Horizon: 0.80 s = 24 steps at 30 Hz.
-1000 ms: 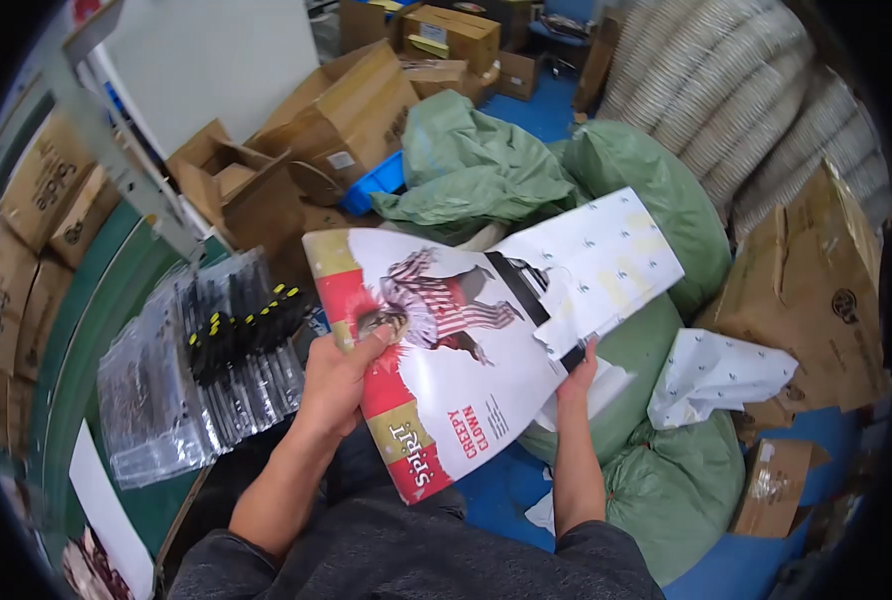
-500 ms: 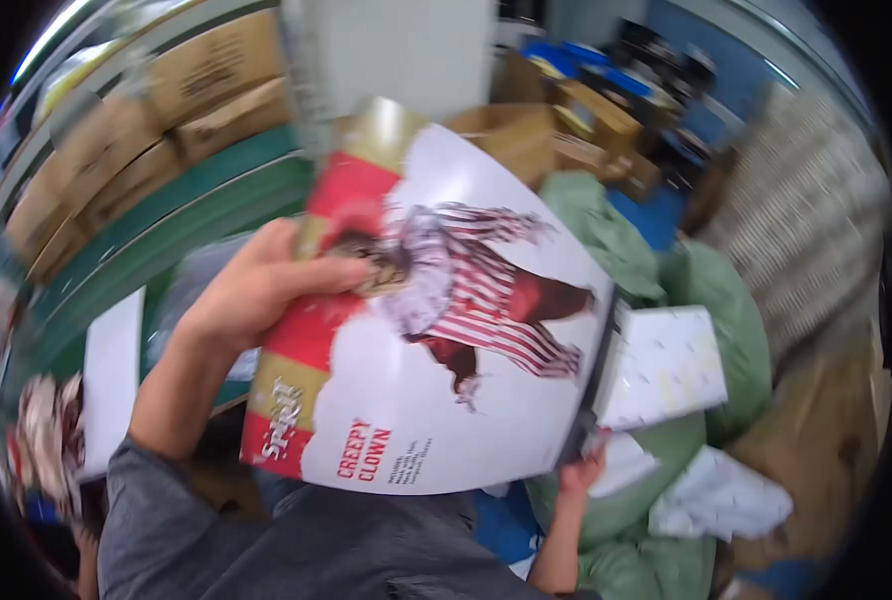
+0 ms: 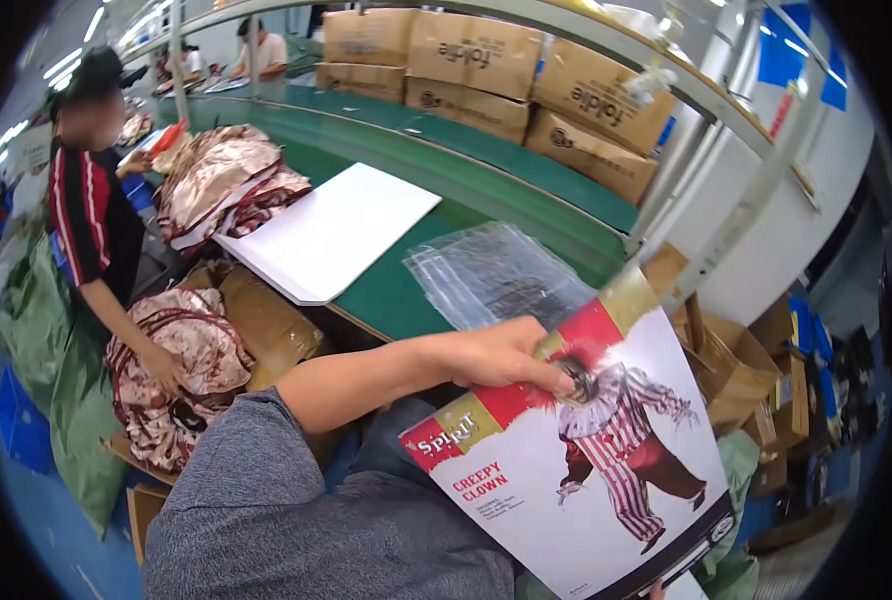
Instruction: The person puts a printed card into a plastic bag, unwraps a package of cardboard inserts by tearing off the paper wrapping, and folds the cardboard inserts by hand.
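Note:
My left hand (image 3: 506,355) is closed on the upper left edge of a glossy printed costume card (image 3: 536,480), thumb on its face. The card shows a clown in a striped suit and the words "Creepy Clown"; it tilts across my lap. Of my right hand (image 3: 657,591), only a bit of finger shows at the card's lower edge; the rest is hidden or out of frame. Clear plastic bags (image 3: 501,275) lie on the green bench just beyond my left hand. A stack of white card sheets (image 3: 341,230) lies to their left.
A co-worker (image 3: 91,190) at left has one hand on cream-and-red fabric (image 3: 191,345) in a carton. More such fabric (image 3: 231,185) is heaped on the green bench (image 3: 406,205). Cardboard boxes (image 3: 476,55) line its far side. Open cartons (image 3: 731,360) stand at right.
My view has swung left toward the bench and the co-worker. The card now appears lower and to the right, still in my left hand. My right hand has almost left the frame.

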Motion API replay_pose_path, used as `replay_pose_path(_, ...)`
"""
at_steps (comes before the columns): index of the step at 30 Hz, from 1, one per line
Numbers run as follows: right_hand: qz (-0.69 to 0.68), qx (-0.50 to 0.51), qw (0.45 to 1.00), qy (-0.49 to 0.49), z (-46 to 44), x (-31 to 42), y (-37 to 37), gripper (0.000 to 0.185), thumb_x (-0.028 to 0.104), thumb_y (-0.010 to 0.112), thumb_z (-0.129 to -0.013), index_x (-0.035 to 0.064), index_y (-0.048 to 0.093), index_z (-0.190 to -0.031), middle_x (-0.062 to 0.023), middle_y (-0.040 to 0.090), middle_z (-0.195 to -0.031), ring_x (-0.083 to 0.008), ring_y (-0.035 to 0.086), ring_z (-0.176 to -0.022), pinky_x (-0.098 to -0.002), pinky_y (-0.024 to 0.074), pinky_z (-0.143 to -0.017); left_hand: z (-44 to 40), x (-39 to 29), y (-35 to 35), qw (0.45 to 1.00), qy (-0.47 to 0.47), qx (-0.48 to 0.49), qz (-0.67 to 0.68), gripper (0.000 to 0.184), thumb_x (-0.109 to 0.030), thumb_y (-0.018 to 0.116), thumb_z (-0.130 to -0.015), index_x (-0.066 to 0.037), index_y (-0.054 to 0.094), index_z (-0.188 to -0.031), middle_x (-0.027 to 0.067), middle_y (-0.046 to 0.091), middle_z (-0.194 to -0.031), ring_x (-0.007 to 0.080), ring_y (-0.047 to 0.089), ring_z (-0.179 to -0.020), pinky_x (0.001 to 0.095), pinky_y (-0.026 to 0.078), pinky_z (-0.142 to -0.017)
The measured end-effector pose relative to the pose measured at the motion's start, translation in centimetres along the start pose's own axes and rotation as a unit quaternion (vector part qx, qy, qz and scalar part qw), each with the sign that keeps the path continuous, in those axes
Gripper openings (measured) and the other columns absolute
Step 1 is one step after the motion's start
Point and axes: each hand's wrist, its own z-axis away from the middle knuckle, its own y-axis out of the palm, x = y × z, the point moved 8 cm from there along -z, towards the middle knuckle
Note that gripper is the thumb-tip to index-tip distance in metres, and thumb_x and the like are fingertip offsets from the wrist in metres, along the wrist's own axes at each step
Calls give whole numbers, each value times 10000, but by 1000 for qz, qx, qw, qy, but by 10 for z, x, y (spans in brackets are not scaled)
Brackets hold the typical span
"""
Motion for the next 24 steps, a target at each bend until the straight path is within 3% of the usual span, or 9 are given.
replay_pose_path(4,-59,43,985,154,-15,13,17,523,190,705,-928,-34,512,-1359,-202,630,-1200,-280,628,-998,-402,545,-846,29,-28,-91,992,49,-108,-32,180,-173,760,-837,-13,701,-896,30,674,-725,68,549,-531,198,418,-470)
replay_pose_path(5,-65,45,988,135,-9,52,80,305,81,625,-918,8,644,-1213,-88,692,-1071,-157,663,-872,-253,531,-757,35,-39,-115,991,24,-124,-46,205,-172,768,-826,-15,704,-943,35,683,-743,67,570,-541,202,434,-472)
replay_pose_path(8,-77,75,982,155,-38,58,169,330,94,635,-928,-9,599,-1240,-126,700,-1038,-169,678,-782,-264,541,-677,27,-60,-193,980,-58,-156,-105,200,-147,762,-835,4,698,-950,53,700,-762,78,623,-579,212,509,-502)
replay_pose_path(9,-112,98,972,184,-51,51,191,399,36,629,-917,-19,525,-1298,-145,675,-1081,-198,665,-827,-303,548,-730,19,-59,-222,986,-51,-140,-78,311,-176,765,-851,47,657,-1038,117,731,-880,130,688,-618,225,575,-540)
replay_pose_path(14,-77,103,982,137,-85,94,310,352,58,671,-908,-39,575,-1233,-143,690,-1053,-202,675,-840,-300,553,-745,9,-63,-307,973,-74,-200,-92,292,-133,718,-897,20,628,-1129,124,724,-1011,171,713,-779,263,596,-696)
replay_pose_path(17,-43,129,987,91,-116,140,351,364,61,683,-905,-53,579,-1235,-143,694,-1055,-198,678,-854,-295,552,-755,-13,-67,-354,977,-18,-208,-50,303,-140,729,-896,23,629,-1131,134,722,-1033,185,716,-813,288,598,-745)
replay_pose_path(21,12,123,979,-160,-134,220,380,299,101,711,-908,-48,630,-1155,-116,708,-1002,-174,678,-788,-250,547,-741,-6,-56,-390,969,87,-226,44,296,-145,728,-909,5,639,-1148,125,717,-1072,200,696,-937,343,554,-884)
replay_pose_path(22,12,131,978,-159,-131,237,388,299,101,711,-908,-48,630,-1155,-116,708,-1002,-174,678,-788,-250,547,-741,-13,-47,-400,967,87,-233,46,296,-145,728,-909,5,639,-1148,125,717,-1072,200,696,-937,343,554,-884)
replay_pose_path(24,150,161,930,-293,-109,276,406,226,97,698,-923,-47,652,-1091,-90,712,-982,-149,673,-774,-255,542,-731,-26,-25,-424,946,176,-253,99,289,-131,715,-920,-9,639,-1172,105,719,-1067,203,678,-962,362,504,-938)
